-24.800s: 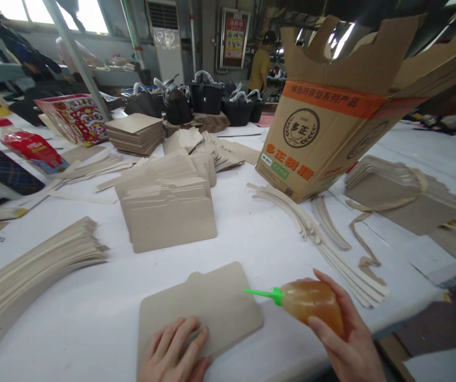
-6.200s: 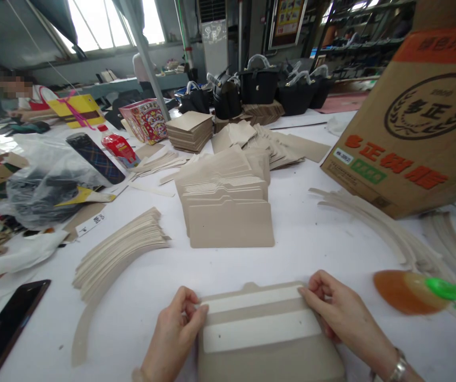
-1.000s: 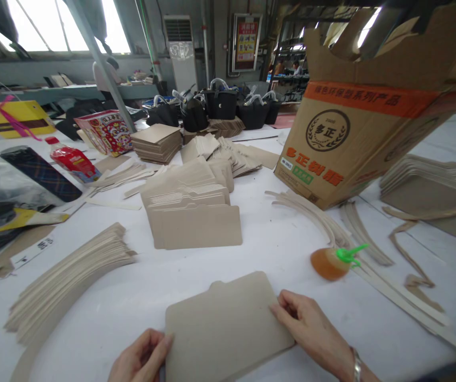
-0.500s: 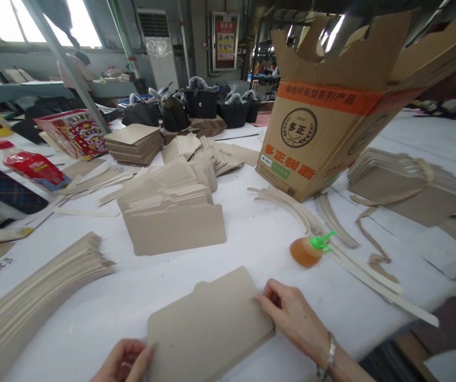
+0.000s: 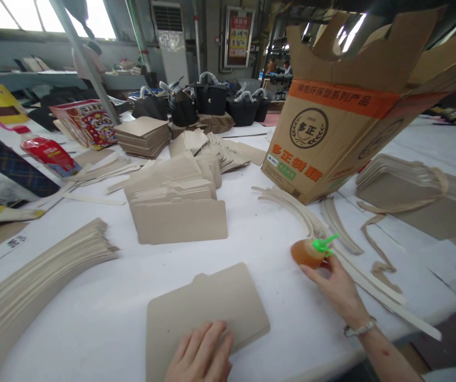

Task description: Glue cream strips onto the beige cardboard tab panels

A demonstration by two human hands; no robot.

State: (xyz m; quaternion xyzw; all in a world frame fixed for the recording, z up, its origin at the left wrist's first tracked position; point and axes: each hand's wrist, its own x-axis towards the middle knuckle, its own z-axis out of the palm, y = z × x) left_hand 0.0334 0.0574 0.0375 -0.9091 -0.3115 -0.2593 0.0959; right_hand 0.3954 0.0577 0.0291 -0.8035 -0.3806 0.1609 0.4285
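Flat on a grey-beige cardboard panel (image 5: pixel 207 297) with rounded corners and a small tab lies my left hand (image 5: pixel 203 353), palm down with its fingers stretched out. To the right, my right hand (image 5: pixel 337 284) has its thumb and fingers around a squeeze bottle (image 5: pixel 306 253) of amber liquid, which looks like glue. The bottle lies tilted on the white table, its green nozzle (image 5: pixel 325 243) pointing right and up. Beyond the panel, a fanned stack of similar cardboard panels (image 5: pixel 182 223) rests on the table.
Curved cardboard strips (image 5: pixel 52 276) are piled at the left. Thin pale strips (image 5: pixel 390 310) run past my right hand. A large open carton (image 5: pixel 307 132) stands behind the bottle, with more panels (image 5: pixel 422 207) to its right. Black handbags (image 5: pixel 211 98) stand at the back.
My right hand has left the panel's right edge and reached the glue bottle. My left hand has moved from the panel's left edge onto its surface. The view has shifted slightly.
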